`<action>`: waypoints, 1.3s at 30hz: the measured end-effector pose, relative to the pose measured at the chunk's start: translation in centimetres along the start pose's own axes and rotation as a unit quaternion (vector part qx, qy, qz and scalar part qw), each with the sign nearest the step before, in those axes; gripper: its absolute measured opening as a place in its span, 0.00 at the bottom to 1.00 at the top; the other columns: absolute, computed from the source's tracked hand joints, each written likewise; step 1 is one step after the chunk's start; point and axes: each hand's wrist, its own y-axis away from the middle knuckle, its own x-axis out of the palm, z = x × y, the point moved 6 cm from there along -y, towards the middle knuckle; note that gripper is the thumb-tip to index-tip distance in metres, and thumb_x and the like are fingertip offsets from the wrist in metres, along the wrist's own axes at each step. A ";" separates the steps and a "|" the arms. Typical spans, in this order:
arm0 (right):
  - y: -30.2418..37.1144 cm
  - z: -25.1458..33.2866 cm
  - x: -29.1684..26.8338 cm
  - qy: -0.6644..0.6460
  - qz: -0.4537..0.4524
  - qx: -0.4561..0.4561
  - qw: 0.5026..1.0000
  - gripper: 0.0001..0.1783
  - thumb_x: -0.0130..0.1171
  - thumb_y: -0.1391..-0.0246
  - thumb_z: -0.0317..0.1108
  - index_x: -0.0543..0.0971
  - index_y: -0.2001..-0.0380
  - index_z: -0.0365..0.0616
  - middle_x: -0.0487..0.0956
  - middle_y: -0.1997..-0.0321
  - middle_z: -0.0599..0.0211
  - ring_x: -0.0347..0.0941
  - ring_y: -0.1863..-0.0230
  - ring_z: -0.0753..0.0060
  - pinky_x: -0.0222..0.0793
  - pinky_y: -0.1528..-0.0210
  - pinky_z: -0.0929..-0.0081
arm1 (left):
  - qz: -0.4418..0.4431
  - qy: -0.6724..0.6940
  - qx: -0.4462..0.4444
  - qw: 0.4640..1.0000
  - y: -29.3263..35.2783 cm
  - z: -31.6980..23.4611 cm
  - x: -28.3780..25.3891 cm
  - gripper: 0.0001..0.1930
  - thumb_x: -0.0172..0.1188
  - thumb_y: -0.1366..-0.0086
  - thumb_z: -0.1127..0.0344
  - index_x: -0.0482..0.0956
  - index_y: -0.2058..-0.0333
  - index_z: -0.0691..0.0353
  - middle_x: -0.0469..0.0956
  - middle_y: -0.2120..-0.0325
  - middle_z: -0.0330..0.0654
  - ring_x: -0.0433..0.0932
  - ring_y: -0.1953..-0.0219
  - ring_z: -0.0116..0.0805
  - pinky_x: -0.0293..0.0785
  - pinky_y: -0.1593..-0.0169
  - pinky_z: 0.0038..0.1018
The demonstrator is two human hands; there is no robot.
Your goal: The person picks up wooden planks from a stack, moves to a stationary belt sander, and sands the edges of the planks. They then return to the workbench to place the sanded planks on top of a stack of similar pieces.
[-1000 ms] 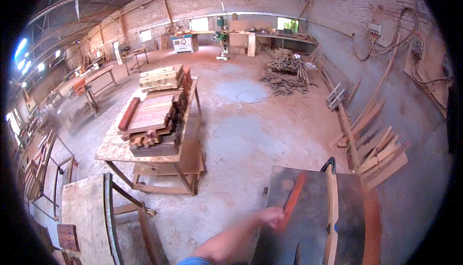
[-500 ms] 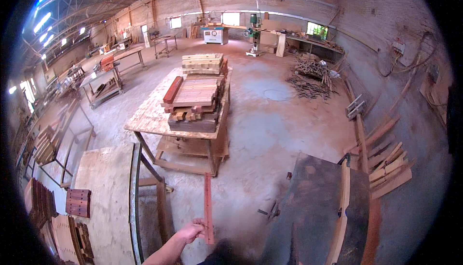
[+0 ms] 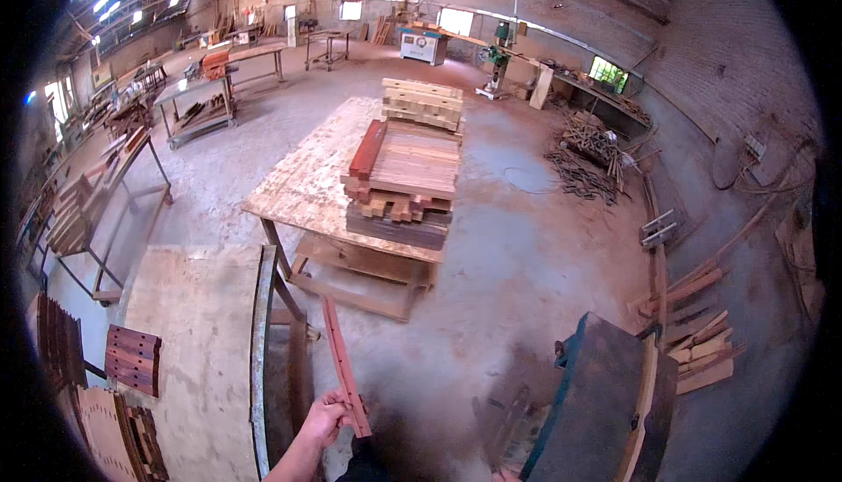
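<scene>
My left hand is closed around the lower part of a long, narrow reddish wooden strip. Small dark holes run along the strip, which tilts with its far end to the left. It is held above the floor, between the plywood-topped table and the dark machine table. At the lower edge a sliver of skin, apparently my right hand, shows beside the dark machine table; its fingers are out of sight. Blurred dark parts lie just left of that table's teal edge.
A plywood-topped table at left carries dark red drilled slats and pale drilled boards. Ahead, a wooden table bears stacked timber. Offcuts lean at right; a scrap heap lies farther back.
The view has turned left, so the stacked timber sits farther right. The strip has swung from nearly upright to leaning left, still in my left hand. A bit of skin now shows at the lower edge.
</scene>
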 end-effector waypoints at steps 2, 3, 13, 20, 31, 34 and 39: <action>-0.2 6.1 0.8 0.033 -0.009 -0.053 0.998 0.21 0.46 0.41 0.41 0.71 0.47 0.44 0.76 0.55 0.47 0.71 0.51 0.48 0.66 0.51 0.61 | -0.022 0.001 0.028 0.999 -0.7 -2.2 -2.2 0.16 0.44 0.50 0.83 0.72 0.62 0.66 0.77 0.66 0.49 0.80 0.66 0.45 0.79 0.64 0.37; -0.5 9.3 1.3 0.060 0.013 -0.045 0.997 0.21 0.46 0.41 0.41 0.71 0.47 0.44 0.75 0.53 0.48 0.70 0.50 0.48 0.66 0.50 0.61 | -0.031 0.000 0.042 0.999 -1.0 -3.3 -3.3 0.15 0.44 0.50 0.83 0.72 0.63 0.65 0.77 0.66 0.48 0.80 0.66 0.44 0.79 0.64 0.37; -7.4 16.4 8.4 0.062 0.139 -0.020 0.988 0.22 0.46 0.40 0.45 0.71 0.47 0.47 0.74 0.52 0.47 0.69 0.48 0.45 0.65 0.47 0.61 | -0.148 0.022 0.172 0.974 -1.8 -11.3 -11.6 0.16 0.45 0.50 0.82 0.70 0.60 0.66 0.76 0.71 0.43 0.78 0.69 0.35 0.77 0.64 0.30; -13.6 24.6 8.8 0.065 0.176 -0.075 0.979 0.23 0.47 0.41 0.46 0.72 0.48 0.43 0.75 0.53 0.45 0.70 0.49 0.47 0.66 0.49 0.63 | -0.253 0.040 0.203 0.945 -1.0 -14.9 -11.5 0.12 0.48 0.55 0.76 0.67 0.67 0.61 0.70 0.72 0.38 0.71 0.72 0.31 0.72 0.63 0.28; -24.7 30.3 9.7 0.164 0.315 -0.125 0.926 0.26 0.40 0.39 0.49 0.67 0.45 0.42 0.76 0.55 0.46 0.73 0.56 0.45 0.68 0.53 0.56 | -0.331 0.143 0.334 0.871 -3.2 -20.8 -11.3 0.15 0.51 0.36 0.52 0.68 0.66 0.58 0.72 0.77 0.35 0.72 0.79 0.27 0.69 0.79 0.24; -28.2 27.1 12.8 0.188 0.294 -0.220 0.911 0.25 0.39 0.38 0.48 0.67 0.45 0.43 0.78 0.64 0.48 0.76 0.70 0.48 0.72 0.65 0.57 | -0.385 0.141 0.281 0.868 -3.2 -19.7 -11.8 0.15 0.51 0.36 0.50 0.68 0.67 0.57 0.71 0.78 0.35 0.71 0.81 0.26 0.70 0.79 0.22; -27.1 34.4 10.2 0.165 0.358 -0.078 0.916 0.24 0.40 0.39 0.49 0.68 0.45 0.48 0.78 0.71 0.51 0.72 0.84 0.58 0.71 0.76 0.60 | -0.448 0.132 0.244 0.850 -3.9 -17.2 -14.4 0.14 0.50 0.35 0.50 0.69 0.69 0.55 0.71 0.79 0.34 0.70 0.83 0.26 0.66 0.83 0.23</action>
